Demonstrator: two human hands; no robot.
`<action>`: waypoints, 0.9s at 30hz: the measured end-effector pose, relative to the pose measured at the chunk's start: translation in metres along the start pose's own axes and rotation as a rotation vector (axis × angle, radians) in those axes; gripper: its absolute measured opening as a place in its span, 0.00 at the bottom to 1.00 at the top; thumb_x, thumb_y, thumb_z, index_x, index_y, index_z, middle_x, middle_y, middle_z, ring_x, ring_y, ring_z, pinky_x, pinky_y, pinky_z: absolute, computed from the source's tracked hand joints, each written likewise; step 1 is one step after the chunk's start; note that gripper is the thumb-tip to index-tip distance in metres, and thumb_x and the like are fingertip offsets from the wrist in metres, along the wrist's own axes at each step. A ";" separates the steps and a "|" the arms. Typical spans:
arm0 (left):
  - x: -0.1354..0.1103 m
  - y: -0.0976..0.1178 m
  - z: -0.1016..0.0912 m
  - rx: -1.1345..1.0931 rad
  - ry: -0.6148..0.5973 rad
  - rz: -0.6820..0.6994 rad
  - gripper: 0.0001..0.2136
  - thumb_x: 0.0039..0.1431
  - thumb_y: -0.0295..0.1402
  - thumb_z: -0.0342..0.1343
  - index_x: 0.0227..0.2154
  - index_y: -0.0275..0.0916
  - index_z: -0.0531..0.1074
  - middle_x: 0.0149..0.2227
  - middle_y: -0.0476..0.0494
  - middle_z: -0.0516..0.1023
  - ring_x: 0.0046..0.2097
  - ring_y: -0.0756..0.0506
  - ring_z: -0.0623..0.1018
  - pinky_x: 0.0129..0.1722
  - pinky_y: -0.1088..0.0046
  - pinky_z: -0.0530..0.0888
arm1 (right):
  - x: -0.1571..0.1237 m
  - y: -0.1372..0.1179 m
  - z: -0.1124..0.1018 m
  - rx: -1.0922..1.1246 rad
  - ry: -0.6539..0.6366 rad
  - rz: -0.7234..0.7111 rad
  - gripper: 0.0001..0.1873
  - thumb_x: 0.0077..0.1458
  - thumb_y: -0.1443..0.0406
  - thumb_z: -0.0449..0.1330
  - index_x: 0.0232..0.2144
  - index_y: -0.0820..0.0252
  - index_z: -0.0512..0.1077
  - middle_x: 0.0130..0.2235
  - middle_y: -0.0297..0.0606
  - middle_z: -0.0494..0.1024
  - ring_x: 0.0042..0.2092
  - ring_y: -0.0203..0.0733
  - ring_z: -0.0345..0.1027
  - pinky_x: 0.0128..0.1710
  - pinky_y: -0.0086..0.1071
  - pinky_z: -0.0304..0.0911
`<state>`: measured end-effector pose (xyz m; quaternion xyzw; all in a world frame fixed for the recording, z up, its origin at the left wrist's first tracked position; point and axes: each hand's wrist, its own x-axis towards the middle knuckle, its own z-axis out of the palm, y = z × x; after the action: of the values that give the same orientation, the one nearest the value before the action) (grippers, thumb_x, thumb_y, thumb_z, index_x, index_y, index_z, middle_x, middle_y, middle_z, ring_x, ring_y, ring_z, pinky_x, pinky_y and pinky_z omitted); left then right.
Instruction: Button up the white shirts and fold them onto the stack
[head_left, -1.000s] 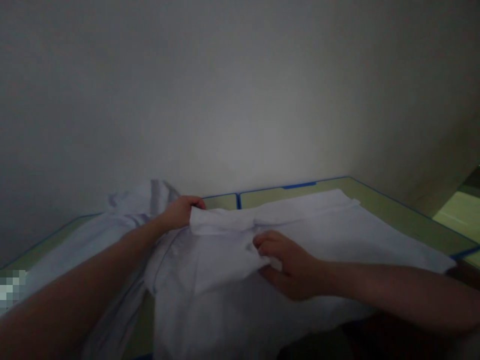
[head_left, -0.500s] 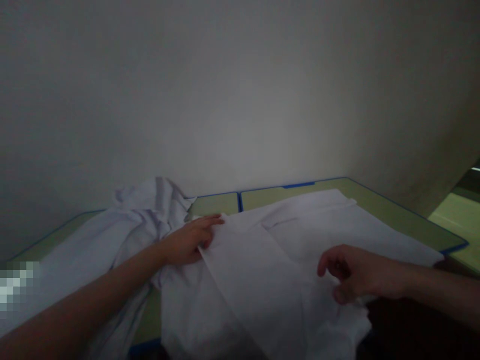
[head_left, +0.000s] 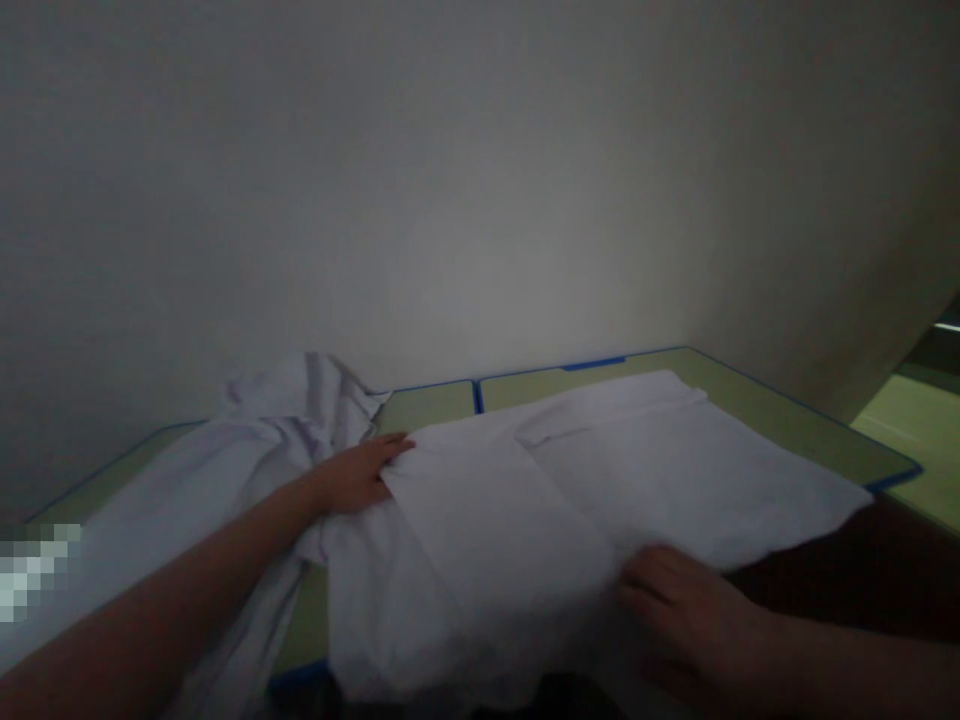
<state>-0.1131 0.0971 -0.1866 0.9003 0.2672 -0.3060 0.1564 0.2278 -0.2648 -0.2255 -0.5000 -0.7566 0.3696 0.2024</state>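
A large white cloth (head_left: 510,510) lies over the table with creases and a diagonal fold line running across it. My left hand (head_left: 360,475) holds its far left edge, fingers reaching along the top and small wrinkles pulled toward them. At the near right edge, my right hand (head_left: 694,615) is closed on the fabric, its thumb side dim and partly out of sight. The near part of the cloth hangs in shadow over the table's front. Left of it, under and beyond my left forearm, sits a rumpled pile of white cloth (head_left: 225,460) with pale purplish creases.
The yellow-green table (head_left: 442,405) has blue edging and a blue seam between its two halves. Behind it rises a plain grey wall (head_left: 480,180). Another pale green surface (head_left: 907,420) shows at far right. A pixelated patch covers the left edge.
My right hand has come down and toward me onto the cloth's near edge, closing on it. My left hand has shifted slightly left, and the cloth's near right part now looks smoother.
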 end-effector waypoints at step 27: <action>-0.005 0.153 -0.039 -0.219 0.149 0.320 0.15 0.62 0.37 0.41 0.30 0.38 0.71 0.28 0.45 0.73 0.33 0.50 0.71 0.34 0.74 0.68 | 0.097 0.004 -0.049 0.130 0.114 0.350 0.22 0.57 0.63 0.47 0.54 0.62 0.59 0.48 0.48 0.68 0.49 0.46 0.61 0.49 0.42 0.55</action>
<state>-0.0101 -0.0112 -0.1353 0.9290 0.1632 -0.1791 0.2797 0.2231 -0.1583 -0.2032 -0.6300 -0.6198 0.4185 0.2093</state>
